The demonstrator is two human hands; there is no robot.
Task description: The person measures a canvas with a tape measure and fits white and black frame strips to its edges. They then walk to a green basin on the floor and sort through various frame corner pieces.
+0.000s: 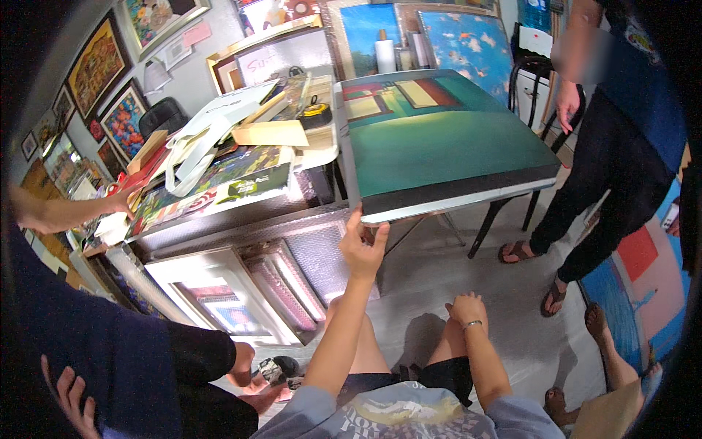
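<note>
A large green painting on canvas (pixel 453 146), its sides dark and pale-edged, lies flat on a dark-legged table in front of me. My left hand (pixel 363 245) is at the painting's near left corner, fingers up against its side and thumb below the lower edge; part of the grip is hidden. My right hand (pixel 466 309) lies over my right knee with a bracelet at the wrist. Its fingers drape downward and hold nothing.
On the left, a table holds stacked prints (pixel 219 183), wood offcuts and a yellow-black tape measure (pixel 316 114). Framed, bubble-wrapped pictures (pixel 234 293) lean below. One person stands left, touching the stack; another stands right (pixel 621 146). A colourful canvas (pixel 643 271) lies at the right.
</note>
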